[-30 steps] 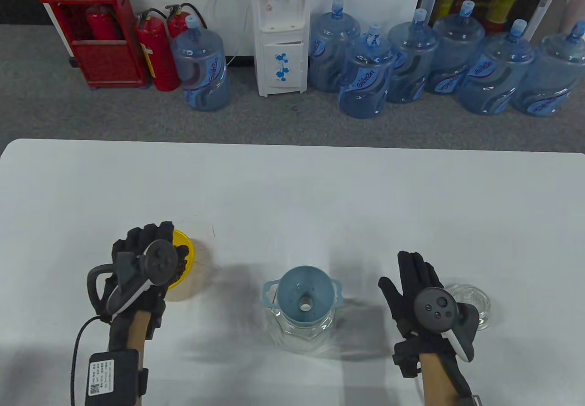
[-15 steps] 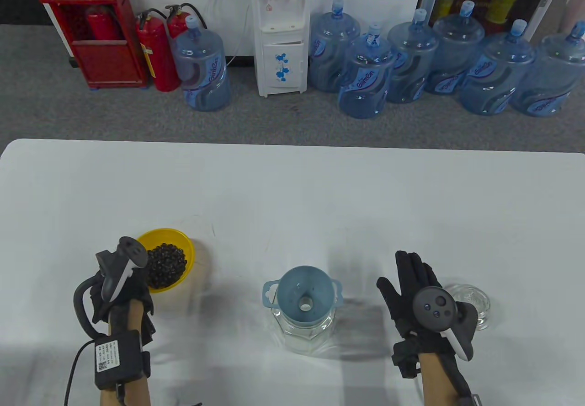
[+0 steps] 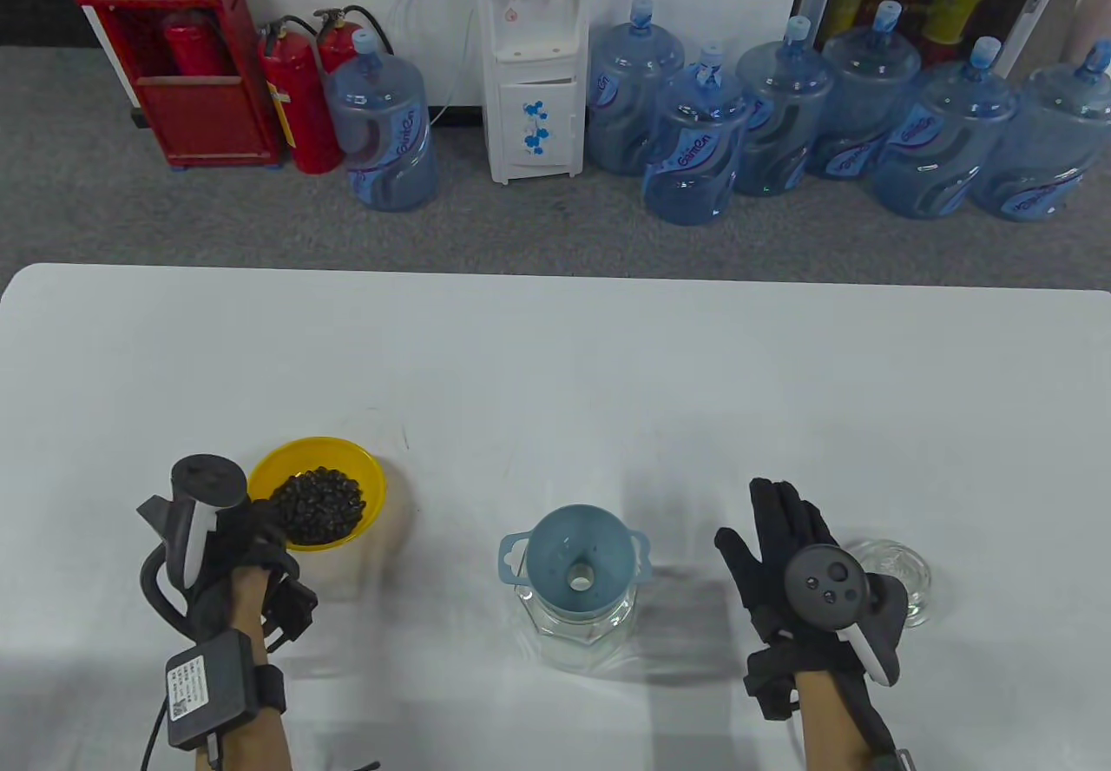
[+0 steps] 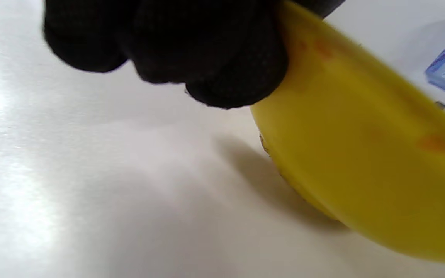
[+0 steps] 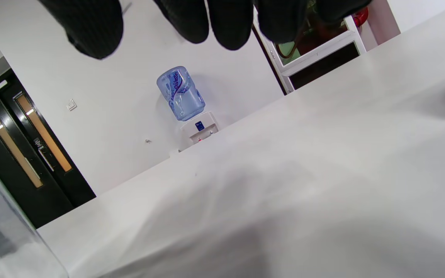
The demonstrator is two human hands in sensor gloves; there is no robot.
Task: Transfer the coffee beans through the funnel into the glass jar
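A yellow bowl (image 3: pixel 360 469) holding dark coffee beans (image 3: pixel 317 506) is at the left of the table. My left hand (image 3: pixel 247 545) grips the bowl at its near-left rim and holds it just above the table; the left wrist view shows my fingers (image 4: pixel 207 50) curled on the bowl's underside (image 4: pixel 361 162) with its shadow below. A blue funnel (image 3: pixel 577 558) sits in the mouth of a clear glass jar (image 3: pixel 581 628) at the centre front. My right hand (image 3: pixel 781 537) lies open and flat to the right of the jar, holding nothing.
A glass lid (image 3: pixel 898 576) lies on the table just right of my right hand. The white table (image 3: pixel 555 354) stretches far behind the objects. Water bottles, a dispenser and fire extinguishers stand on the floor beyond the far edge.
My left hand turned from covering the bowl to gripping its near-left rim, and the bowl rose slightly and shifted right. The beans are now exposed. The right hand stayed put.
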